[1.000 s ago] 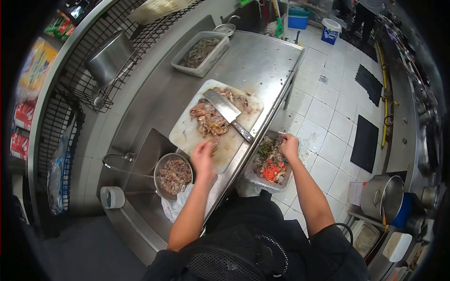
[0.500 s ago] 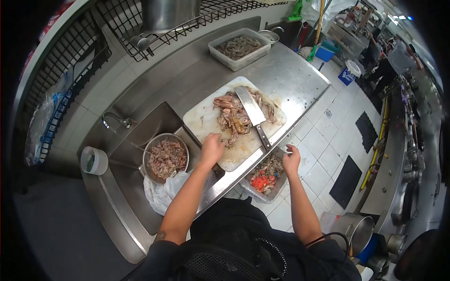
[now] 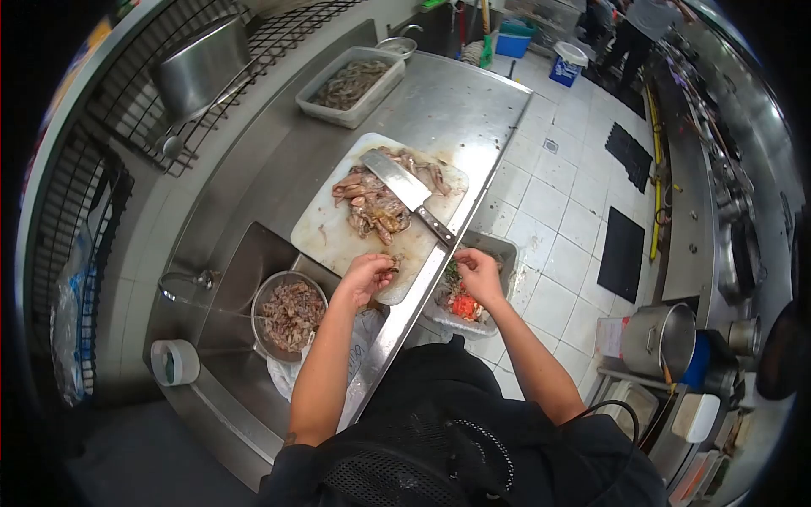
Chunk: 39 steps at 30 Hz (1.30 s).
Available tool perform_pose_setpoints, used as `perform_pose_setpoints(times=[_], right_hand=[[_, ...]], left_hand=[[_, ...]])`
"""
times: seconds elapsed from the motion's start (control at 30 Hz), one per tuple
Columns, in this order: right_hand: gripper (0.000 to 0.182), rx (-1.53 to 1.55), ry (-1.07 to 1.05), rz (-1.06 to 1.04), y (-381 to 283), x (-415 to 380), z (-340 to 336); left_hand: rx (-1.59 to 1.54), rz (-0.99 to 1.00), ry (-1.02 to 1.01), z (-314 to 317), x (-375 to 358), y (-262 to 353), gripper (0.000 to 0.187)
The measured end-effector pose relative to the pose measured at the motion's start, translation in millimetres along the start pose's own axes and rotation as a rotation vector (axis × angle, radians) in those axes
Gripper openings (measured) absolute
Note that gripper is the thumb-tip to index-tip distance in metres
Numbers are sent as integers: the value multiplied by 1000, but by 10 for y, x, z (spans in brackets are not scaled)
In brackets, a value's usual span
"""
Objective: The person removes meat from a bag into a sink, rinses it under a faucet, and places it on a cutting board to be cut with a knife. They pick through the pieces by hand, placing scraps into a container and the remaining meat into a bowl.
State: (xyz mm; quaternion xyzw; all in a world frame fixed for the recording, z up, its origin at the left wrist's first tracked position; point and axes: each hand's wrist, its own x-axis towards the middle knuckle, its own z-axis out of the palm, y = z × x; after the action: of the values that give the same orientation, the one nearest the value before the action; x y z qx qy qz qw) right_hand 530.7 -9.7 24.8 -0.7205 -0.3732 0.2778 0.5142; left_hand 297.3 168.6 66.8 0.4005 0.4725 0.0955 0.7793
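My left hand (image 3: 369,279) is over the near corner of the white cutting board (image 3: 317,228), its fingers closed on a small brownish piece of squid (image 3: 394,264). My right hand (image 3: 478,277) is just past the counter edge, above a waste tub (image 3: 512,252); its fingertips are pinched, and what they hold, if anything, is hidden. On the board lies a heap of raw pinkish-brown squid (image 3: 372,207). A cleaver (image 3: 399,181) rests across that heap, its dark riveted handle pointing toward the counter edge.
Left in the sink stands a metal bowl (image 3: 291,314) of cut pieces under a running faucet (image 3: 203,279). A plastic tub of shrimp (image 3: 351,84) sits at the back of the counter. Dark mats (image 3: 621,253) lie on the tiled floor. A person (image 3: 646,34) stands far off.
My left hand has turned palm-up and now has a small piece in its fingers. My right hand has moved in toward the counter edge. The camera view has shifted.
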Motion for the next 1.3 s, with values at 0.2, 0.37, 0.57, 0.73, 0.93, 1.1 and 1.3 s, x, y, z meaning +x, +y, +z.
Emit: perform_pose_setpoints(times=[0.2,0.37,0.57,0.73,0.93,1.1,1.3], right_hand=[[55,128,-342,-156,-542,101,260],[35,87,-415,-158,-514,374,560],[19,-63,-350,-334,-717,373,806],[17,-231,-356,-550,-923,329,805],[15,-151,-186,-490,-775,288,383],[17,-93,-45,-235,-651,291,-311],[22,-223,61,-181,-417,241,-950]], left_hand=[[-40,-35,-31,313,30,-12,8],[-49,40,25,335,-71,109,7],[-170,101,154,211,-175,66,7],[-143,133,190,-28,-150,-64,4],[-153,215,3,513,-186,43,6],[-196,271,-241,1191,21,-35,19],[-133,160,-376,1801,371,-122,16]])
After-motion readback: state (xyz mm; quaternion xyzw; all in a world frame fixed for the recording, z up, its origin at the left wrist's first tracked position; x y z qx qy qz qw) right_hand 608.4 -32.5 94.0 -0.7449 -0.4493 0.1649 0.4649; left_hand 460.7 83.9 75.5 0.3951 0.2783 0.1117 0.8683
